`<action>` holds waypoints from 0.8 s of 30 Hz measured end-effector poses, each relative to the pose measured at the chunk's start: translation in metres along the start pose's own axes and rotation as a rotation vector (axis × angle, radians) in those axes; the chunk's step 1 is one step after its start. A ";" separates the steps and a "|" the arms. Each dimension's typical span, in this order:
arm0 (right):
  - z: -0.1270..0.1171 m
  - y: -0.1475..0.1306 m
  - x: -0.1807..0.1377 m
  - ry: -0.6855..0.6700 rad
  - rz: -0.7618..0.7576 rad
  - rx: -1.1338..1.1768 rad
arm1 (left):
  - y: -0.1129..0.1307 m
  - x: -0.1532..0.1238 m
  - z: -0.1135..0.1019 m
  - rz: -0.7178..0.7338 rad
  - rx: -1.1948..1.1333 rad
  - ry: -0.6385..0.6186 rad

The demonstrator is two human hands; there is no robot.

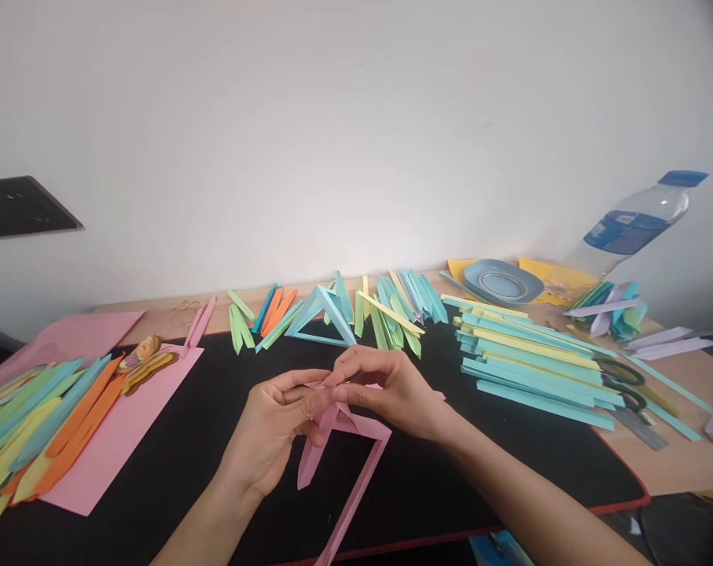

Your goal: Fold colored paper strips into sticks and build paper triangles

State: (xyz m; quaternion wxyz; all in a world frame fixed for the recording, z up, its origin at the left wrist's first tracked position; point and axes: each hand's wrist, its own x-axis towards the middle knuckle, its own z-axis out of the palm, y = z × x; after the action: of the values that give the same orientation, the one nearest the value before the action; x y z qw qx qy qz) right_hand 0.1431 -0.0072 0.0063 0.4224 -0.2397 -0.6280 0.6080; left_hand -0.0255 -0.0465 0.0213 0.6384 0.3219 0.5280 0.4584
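Both hands meet over a black mat, pinching folded pink paper strips (365, 427) where they join. My left hand (279, 420) grips the joint from the left, thumb and fingers closed on it. My right hand (385, 389) presses the same spot from the right with thumb and forefinger. One pink strip end hangs below the left fingers, and another runs bent down toward the near edge of the mat. The fingers partly hide the joint. Just beyond the hands stands a light blue folded-paper triangle (321, 339).
Flat blue and yellow strips (527, 362) lie on the right beside scissors (624, 381). A plastic bottle (633, 224) and a blue dish (502, 281) are at the back right. At left, colourful strips (43, 428) rest on pink paper (123, 440). The black mat (439, 479) has a red edge.
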 end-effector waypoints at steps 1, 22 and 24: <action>0.000 0.000 0.000 0.005 0.002 0.005 | -0.001 0.000 -0.001 -0.021 -0.026 0.006; 0.002 -0.017 -0.001 0.097 -0.061 -0.282 | -0.001 -0.023 -0.001 0.627 0.749 0.189; 0.003 -0.016 -0.002 0.104 -0.065 -0.259 | -0.001 -0.025 0.004 0.836 0.861 0.195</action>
State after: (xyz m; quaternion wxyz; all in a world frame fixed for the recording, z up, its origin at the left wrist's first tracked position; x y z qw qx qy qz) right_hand 0.1446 -0.0126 0.0216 0.4395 -0.3032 -0.6859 0.4944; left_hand -0.0215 -0.0696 0.0308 0.1652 0.6878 0.5508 0.4430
